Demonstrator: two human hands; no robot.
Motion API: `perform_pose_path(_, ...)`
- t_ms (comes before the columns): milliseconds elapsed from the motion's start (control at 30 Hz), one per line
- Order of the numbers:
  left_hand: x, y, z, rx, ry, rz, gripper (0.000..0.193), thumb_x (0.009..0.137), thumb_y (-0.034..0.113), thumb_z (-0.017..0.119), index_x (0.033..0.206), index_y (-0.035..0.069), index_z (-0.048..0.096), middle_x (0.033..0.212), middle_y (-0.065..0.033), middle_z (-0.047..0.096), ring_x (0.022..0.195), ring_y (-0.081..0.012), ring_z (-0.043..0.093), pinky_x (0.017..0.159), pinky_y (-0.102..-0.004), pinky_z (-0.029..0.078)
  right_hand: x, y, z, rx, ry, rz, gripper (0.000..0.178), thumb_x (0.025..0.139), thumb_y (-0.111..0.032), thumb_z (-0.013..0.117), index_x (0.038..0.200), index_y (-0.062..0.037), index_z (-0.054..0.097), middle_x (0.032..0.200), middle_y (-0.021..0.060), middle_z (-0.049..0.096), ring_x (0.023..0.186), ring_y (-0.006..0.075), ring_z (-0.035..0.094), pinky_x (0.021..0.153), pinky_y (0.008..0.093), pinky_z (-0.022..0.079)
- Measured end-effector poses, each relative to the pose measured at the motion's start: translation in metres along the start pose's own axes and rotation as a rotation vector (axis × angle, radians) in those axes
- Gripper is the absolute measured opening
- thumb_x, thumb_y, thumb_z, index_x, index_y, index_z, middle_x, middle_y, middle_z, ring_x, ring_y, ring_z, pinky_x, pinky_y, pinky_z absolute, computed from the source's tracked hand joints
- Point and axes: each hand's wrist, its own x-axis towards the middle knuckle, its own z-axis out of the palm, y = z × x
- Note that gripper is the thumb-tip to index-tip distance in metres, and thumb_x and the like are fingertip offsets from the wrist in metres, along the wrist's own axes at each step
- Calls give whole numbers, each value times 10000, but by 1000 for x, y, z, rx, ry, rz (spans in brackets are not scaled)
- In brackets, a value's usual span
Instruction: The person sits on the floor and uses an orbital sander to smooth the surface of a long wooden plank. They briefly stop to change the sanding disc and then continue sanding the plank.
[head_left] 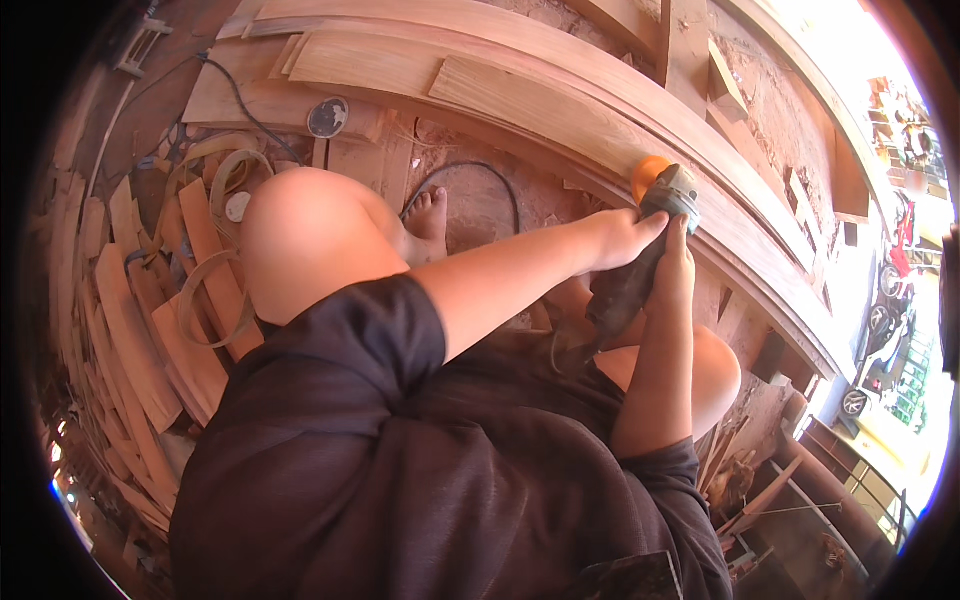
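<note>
Both my hands are closed on a dark angle grinder (620, 300) with a grey-green head. My left hand (622, 238) reaches across from the left and grips it near the head, thumb along its side. On the other side, my right hand (676, 262) wraps the body, thumb pointing up toward the head. An orange disc (650, 176) at the far end of the tool lies over the edge of a long wooden board (560, 112); whether it touches the wood I cannot tell. The fingers' undersides are hidden.
More long planks (390, 62) are stacked beyond. A dark cord (490, 168) loops by my bare foot (428, 215). Wood strips (135, 340) and a tan belt loop (205, 300) lie at left. A round disc (328, 117) rests near the planks. Scrap wood (765, 495) lies lower right.
</note>
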Motion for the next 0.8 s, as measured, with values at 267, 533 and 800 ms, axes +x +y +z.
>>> perform_pose_path(267, 19, -13, -48, -185, 144, -100, 768, 1050, 609, 532, 1296, -110, 642, 1156, -250, 721, 1024, -301, 714, 866, -418, 571, 19, 5, 62, -111, -143, 20, 697, 1075, -591, 496, 1232, 75, 631, 1007, 161, 718, 824, 218, 708, 744, 345, 601)
perform_pose_path(533, -59, -19, -157, -403, 498, -168, 844, 984, 767, 483, 1400, 38, 577, 1279, -171, 672, 1101, -334, 686, 739, -582, 596, 38, 22, 203, -490, -381, -93, 837, 949, -675, 631, 1082, 149, 695, 970, 205, 714, 898, 236, 687, 783, 384, 554)
perform_pose_path(800, -61, -32, -141, -489, 303, -162, 811, 1014, 757, 395, 1552, 150, 420, 1488, -157, 545, 1336, -384, 548, 909, -684, 547, 36, 11, 177, -611, -461, -36, 813, 956, -659, 639, 1142, 130, 703, 1047, 221, 736, 963, 257, 704, 837, 384, 557)
